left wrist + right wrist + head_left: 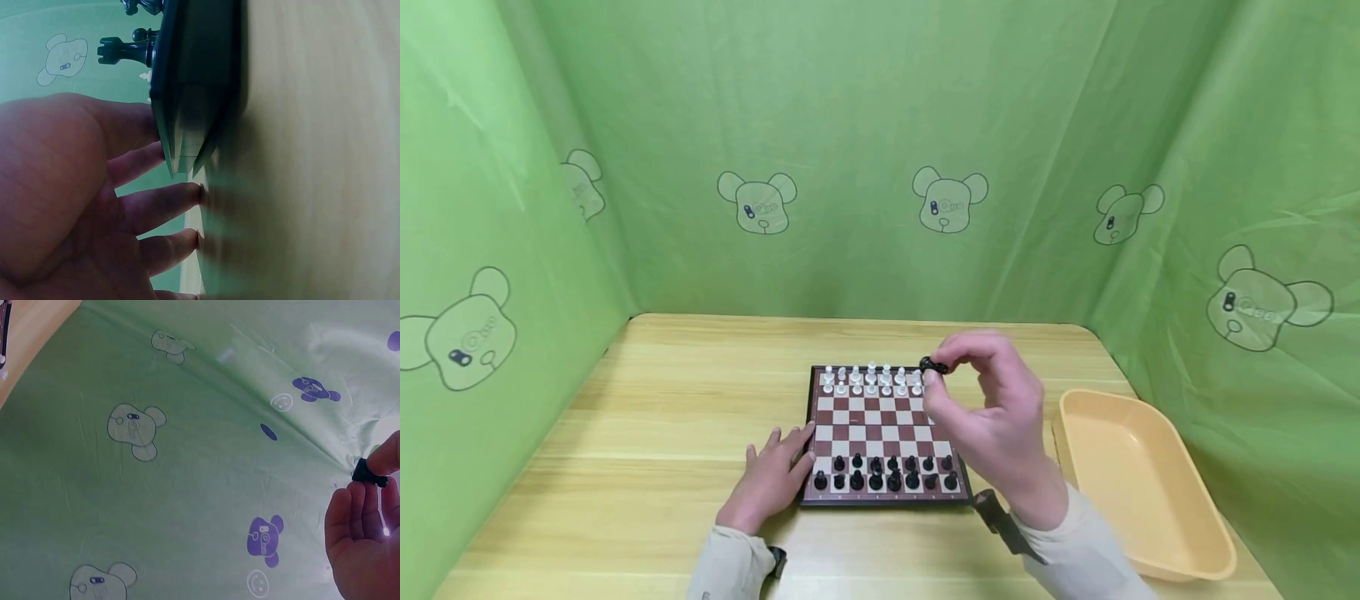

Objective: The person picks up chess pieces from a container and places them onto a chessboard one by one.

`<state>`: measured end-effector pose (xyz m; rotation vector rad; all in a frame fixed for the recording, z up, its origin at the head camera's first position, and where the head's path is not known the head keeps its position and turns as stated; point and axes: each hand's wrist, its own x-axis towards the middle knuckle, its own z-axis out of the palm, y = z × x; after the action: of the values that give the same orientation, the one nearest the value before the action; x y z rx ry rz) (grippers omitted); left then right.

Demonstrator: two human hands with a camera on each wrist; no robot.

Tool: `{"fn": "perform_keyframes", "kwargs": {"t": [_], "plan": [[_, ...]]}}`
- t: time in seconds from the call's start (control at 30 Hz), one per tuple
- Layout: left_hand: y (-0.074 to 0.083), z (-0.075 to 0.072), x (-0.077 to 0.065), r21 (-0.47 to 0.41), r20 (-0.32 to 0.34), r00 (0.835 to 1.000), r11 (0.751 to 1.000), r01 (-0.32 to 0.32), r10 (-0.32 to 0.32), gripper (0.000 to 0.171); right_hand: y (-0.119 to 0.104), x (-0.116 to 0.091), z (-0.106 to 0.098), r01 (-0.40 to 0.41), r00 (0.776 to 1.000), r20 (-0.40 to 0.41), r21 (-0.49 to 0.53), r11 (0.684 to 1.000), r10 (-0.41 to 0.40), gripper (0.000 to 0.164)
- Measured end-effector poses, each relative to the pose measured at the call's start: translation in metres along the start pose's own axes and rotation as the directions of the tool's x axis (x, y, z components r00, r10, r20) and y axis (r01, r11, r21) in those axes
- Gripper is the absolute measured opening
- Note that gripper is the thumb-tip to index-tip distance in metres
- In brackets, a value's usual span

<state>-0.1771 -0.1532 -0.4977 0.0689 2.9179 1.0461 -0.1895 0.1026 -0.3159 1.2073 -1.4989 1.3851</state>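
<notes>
My right hand (992, 421) is raised above the right side of a chessboard (880, 432), pinching a black chess pawn (934, 365) between thumb and forefinger. The right wrist view shows the pawn (370, 474) on its side at the fingertips, with the other fingers loosely bent. Against the board's left edge rests my left hand (772, 483), its fingers spread. In the left wrist view the thumb touches the board's side (200, 69), and other fingertips meet the tabletop. Black pieces (876, 481) stand in two rows on the near side; white pieces (871, 377) line the far side.
An orange plastic tray (1138, 492) sits on the wooden table (685, 375) to the right of the board. Green curtains (850, 275) with bear-head prints surround the table at the back and both sides.
</notes>
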Motion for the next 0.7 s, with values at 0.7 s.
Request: {"fn": "perform_keyframes", "kwargs": {"t": [0.7], "plan": [[0.002, -0.002, -0.001, -0.003, 0.0, 1.0, 1.0, -0.007, 0.007, 0.05, 0.02, -0.028, 0.057, -0.065, 0.981, 0.174, -0.113, 0.991, 0.084, 0.026]]}}
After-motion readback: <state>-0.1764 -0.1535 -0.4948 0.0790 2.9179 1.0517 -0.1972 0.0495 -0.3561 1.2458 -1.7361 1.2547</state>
